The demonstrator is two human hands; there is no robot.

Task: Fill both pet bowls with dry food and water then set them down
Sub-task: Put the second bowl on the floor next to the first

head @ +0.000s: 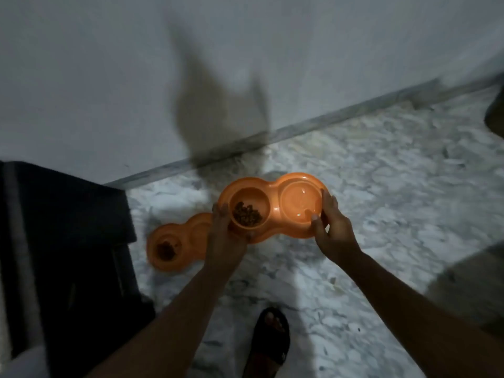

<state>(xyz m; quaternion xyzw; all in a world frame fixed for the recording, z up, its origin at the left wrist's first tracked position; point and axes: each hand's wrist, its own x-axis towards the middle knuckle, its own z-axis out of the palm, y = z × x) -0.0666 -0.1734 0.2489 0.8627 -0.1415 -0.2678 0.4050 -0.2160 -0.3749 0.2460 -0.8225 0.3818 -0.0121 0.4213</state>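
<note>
I hold an orange double pet bowl (275, 186) above the marble floor, level. Its left cup holds brown dry food (246, 214); its right cup holds clear water (301, 203). My left hand (225, 238) grips the bowl's left end, and my right hand (332, 230) grips its right end with the thumb over the rim. A second orange double bowl (174, 241) lies on the floor to the lower left, with dry food (165, 250) in its left cup. Its right cup is partly hidden behind my left hand.
A dark cabinet or box (68, 241) stands at the left against the white wall (245, 64). The marble floor (381, 186) stretches to the right. My foot in a black sandal (271, 342) is at the bottom centre. A dark object (495, 113) sits at the right edge.
</note>
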